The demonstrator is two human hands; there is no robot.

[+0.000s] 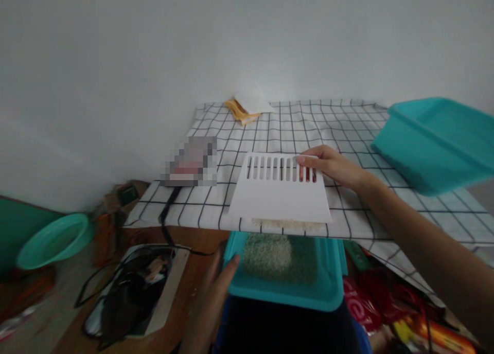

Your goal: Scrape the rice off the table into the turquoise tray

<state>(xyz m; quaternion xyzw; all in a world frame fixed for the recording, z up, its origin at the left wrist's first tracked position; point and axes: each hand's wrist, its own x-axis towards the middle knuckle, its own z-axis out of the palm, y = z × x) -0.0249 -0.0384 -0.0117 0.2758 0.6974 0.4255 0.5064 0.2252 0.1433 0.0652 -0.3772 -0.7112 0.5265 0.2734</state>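
Note:
My right hand (332,166) grips the far right edge of a flat white slotted board (280,194) lying on the checked tablecloth (309,133). A line of pale grains (287,223) lies along the board's near edge, at the table's rim. Just below that rim, my left hand (216,287) holds the left side of a teal tray (285,282), fingers closed on its edge. A heap of the same grains (268,253) lies inside the tray.
A second teal tub (436,143) stands at the table's right. A yellow and white packet (247,107) lies at the back, a blurred item (189,161) at the left. Below are a green basin (54,241), dark cables (131,287) and red packaging (370,302).

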